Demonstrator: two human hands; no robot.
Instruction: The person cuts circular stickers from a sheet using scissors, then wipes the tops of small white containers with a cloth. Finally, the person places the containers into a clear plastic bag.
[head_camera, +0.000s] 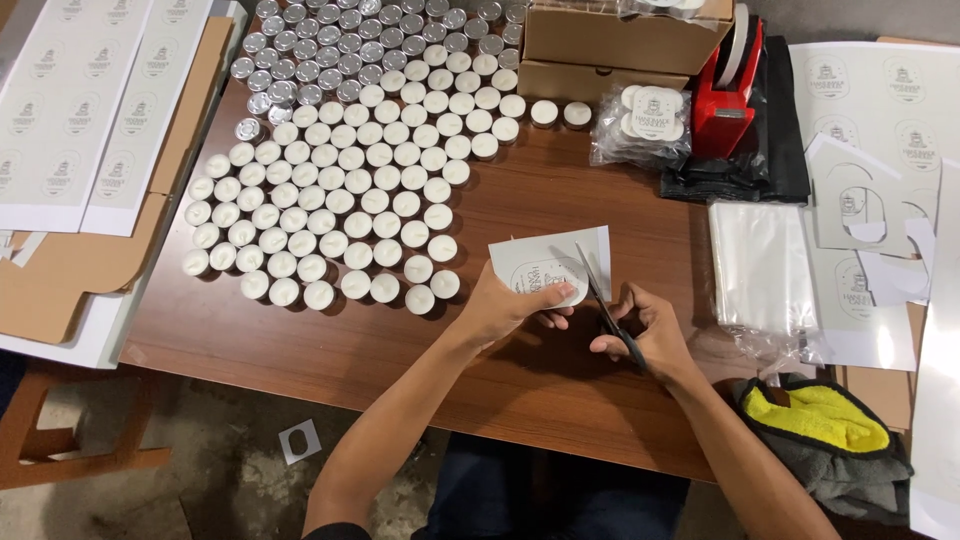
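Right hand (648, 330) grips black-handled scissors (603, 302), blades laid across a white label cut-out (548, 266) pinched in the left hand (505, 308).

Both hands work at the lower centre of the frame over a brown wooden table (560, 190); the left thumb and fingers clamp the paper's lower edge, while the right fingers are closed through the scissor handles, the blades pointing up and left onto the printed oval. To the left, filling the upper centre, stand rows of white tealight candles (340, 200), with empty metal cups (300, 60) behind them. Sheets of labels (70, 100) lie at the upper left. Cardboard boxes (620, 40) and a red tape dispenser (728, 95) sit at the top right, a bagged stack of candles (645, 125) beside them. A pile of clear plastic bags (762, 270) lies right of the hands, and a yellow and grey cloth (830, 430) at the lower right.
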